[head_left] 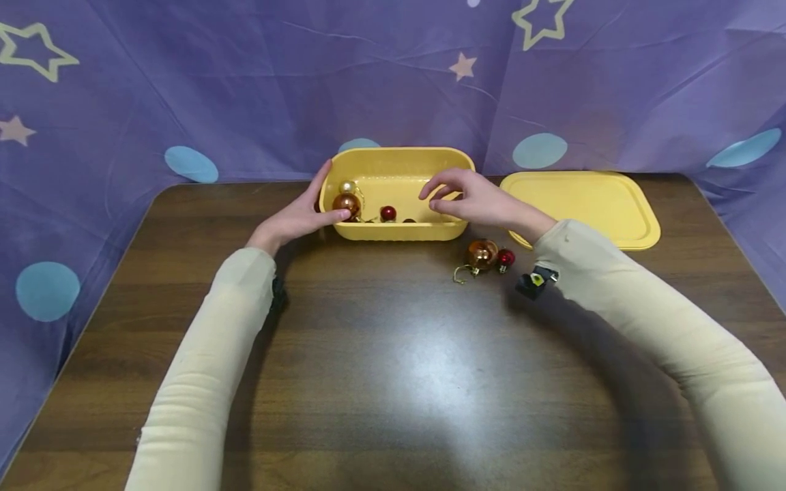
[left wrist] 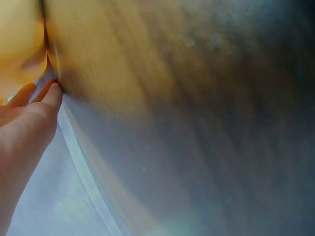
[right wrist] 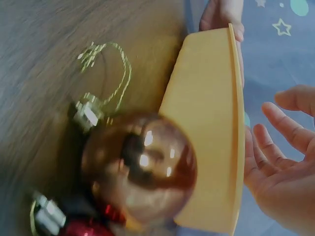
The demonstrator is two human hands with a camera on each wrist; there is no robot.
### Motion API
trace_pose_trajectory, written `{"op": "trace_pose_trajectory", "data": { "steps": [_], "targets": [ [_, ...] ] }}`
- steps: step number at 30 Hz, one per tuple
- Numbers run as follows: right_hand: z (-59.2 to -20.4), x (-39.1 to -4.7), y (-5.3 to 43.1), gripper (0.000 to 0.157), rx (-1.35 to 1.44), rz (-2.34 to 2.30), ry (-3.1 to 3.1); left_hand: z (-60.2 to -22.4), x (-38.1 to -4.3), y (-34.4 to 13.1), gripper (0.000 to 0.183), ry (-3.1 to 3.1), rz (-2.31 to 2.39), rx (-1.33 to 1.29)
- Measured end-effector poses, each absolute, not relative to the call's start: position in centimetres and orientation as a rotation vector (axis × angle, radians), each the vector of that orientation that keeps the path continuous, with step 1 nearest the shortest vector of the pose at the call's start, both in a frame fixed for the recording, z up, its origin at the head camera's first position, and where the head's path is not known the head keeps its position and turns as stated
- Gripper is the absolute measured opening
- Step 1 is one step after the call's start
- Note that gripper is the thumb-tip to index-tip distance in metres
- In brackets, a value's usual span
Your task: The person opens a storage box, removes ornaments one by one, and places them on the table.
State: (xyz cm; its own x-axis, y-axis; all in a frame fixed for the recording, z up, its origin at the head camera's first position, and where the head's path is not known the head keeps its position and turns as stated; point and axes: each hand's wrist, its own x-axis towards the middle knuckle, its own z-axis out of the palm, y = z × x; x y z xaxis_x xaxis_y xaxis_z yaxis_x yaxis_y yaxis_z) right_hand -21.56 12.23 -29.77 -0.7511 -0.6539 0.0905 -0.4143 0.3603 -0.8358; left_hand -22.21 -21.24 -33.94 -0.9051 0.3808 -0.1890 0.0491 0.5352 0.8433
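Observation:
A yellow plastic container (head_left: 399, 232) stands on the table, with several ornaments inside. At its left end my left hand (head_left: 301, 213) holds the wall, thumb over the rim and fingers along the outside. Near that thumb lie a copper Christmas ball (head_left: 346, 203) and a small pale gold ball (head_left: 347, 186); a small red ball (head_left: 387, 213) sits further right. Over the right end of the container hovers my right hand (head_left: 473, 198), fingers loosely bent and nothing between them. The front wall partly hides another dark ball.
On the table in front of the container's right end lie a copper ball (head_left: 482, 254) with a gold loop and a red ball (head_left: 505, 258). The yellow lid (head_left: 583, 204) rests to the right. A purple starry cloth (head_left: 393, 75) hangs behind the table (head_left: 368, 354).

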Motion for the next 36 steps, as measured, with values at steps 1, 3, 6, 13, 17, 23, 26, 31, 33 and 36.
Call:
{"op": "trace_pose_trajectory", "data": {
  "steps": [1, 3, 6, 13, 17, 23, 26, 31, 33, 36],
  "targets": [
    [-29.8, -21.6, 11.9, 0.022, -0.955, -1.335, 2.357, -33.9, -22.2, -21.2, 0.101, 2.429, 1.316, 0.355],
    [-29.9, -21.6, 11.1, 0.022, -0.959, -1.333, 2.337, -33.9, -22.2, -21.2, 0.101, 2.440, 1.315, 0.361],
    [-30.1, -21.6, 10.1, 0.023, -0.973, -1.319, 2.318, -33.9, -22.2, -21.1, 0.102, 2.455, 1.319, 0.364],
    [-30.5, -21.9, 8.4, 0.028, -1.018, -1.150, 2.392, -33.4, -22.2, -20.9, 0.105, 2.483, 1.244, 0.356],
    [-30.8, -22.0, 7.5, 0.030, -0.989, -1.124, 2.410, -33.0, -22.4, -20.8, 0.107, 2.499, 1.163, 0.369],
    [-31.6, -22.6, 6.2, 0.032, -0.960, -1.088, 2.454, -32.7, -22.1, -21.0, 0.107, 2.504, 1.127, 0.347],
    [-31.8, -23.0, 5.6, 0.032, -0.918, -1.067, 2.472, -32.6, -22.0, -21.1, 0.108, 2.504, 1.131, 0.343],
    [-32.3, -23.5, 4.9, 0.034, -0.864, -1.069, 2.461, -32.5, -22.0, -21.0, 0.108, 2.500, 1.124, 0.347],
    [-32.5, -23.6, 4.8, 0.033, -0.869, -1.084, 2.460, -32.5, -21.9, -21.0, 0.108, 2.501, 1.122, 0.354],
    [-32.6, -23.7, 4.8, 0.032, -0.869, -1.120, 2.457, -32.4, -21.9, -21.1, 0.107, 2.501, 1.125, 0.362]
  ]
}}
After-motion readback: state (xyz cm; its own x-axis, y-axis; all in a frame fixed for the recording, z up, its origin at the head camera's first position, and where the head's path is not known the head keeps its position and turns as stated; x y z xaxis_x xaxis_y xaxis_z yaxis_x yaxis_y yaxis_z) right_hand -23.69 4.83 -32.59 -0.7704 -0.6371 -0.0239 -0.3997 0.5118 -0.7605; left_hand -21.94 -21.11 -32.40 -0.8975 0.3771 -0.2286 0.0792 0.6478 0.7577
